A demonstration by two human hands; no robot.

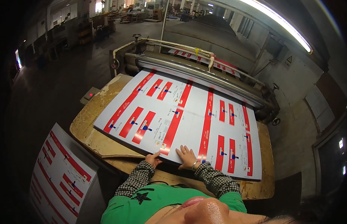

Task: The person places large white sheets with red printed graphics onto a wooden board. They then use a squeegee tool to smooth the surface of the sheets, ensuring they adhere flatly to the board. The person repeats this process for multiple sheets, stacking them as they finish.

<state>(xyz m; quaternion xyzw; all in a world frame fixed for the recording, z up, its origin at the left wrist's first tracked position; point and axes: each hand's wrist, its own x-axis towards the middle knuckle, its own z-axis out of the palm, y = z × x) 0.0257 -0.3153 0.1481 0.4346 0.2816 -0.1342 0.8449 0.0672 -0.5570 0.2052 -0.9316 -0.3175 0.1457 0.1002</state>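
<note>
Machine (218,30) at the far side: we see its grey hood and one long steel roller (203,76); its far end fades into the dim hall and we cannot make out detail there.

One worn wooden table (87,130) in front of the roller. Its near right corner is chipped; most of its top is covered.

One large printed sheet (181,119) lies flat on the table, white with red bars and small blue marks. Its far edge meets the roller. Print too small to read. Whether more sheets lie under it, we cannot tell.

A second stack of like sheets (61,175) stands lower left, cut off by the frame edge.

Two hands, both at the sheet's near edge. Left hand (154,159): grip curled, fingertips at the edge, thumb side hidden, so we cannot tell if it pinches the sheet. Right hand (187,156): grip spread flat, palm down on the sheet, one ring and one wrist bangle visible.

Checked sleeves (214,179) cover both forearms.
</note>
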